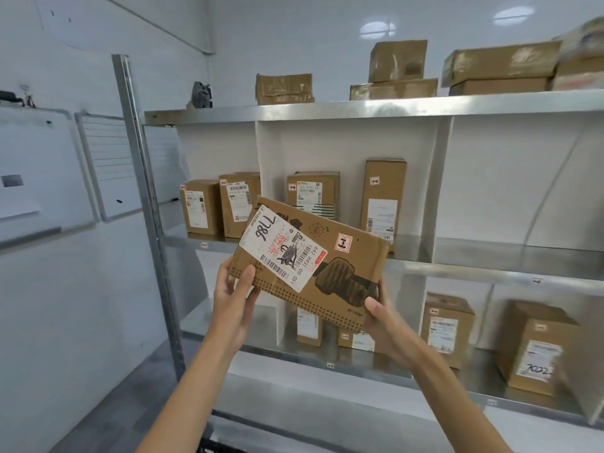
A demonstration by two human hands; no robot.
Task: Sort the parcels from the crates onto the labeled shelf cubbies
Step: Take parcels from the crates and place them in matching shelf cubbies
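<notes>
Left hand (pixel 233 295) grips the lower-left corner of the flat brown cardboard parcel with white label (pixel 353 256), thumb on top. Right hand (pixel 385 318) grips the lower-right corner. Parcel tilted, held in front of grey metal shelf unit (pixel 359 107), partly hiding upright brown boxes (pixel 382 197) in its cubbies.

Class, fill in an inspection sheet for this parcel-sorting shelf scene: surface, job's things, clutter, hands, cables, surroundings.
Surface: metal shelf unit with white dividers.
Job's things: held parcel, tilted, its white label bearing a handwritten number; upright parcels stand in the cubbies.
Clutter: taped boxes and a dark grey object on the top shelf.
Hands: left hand and right hand each grip a lower corner of the held parcel.
Cables: nothing seen.
Surroundings: whiteboards on the white wall, left.
</notes>
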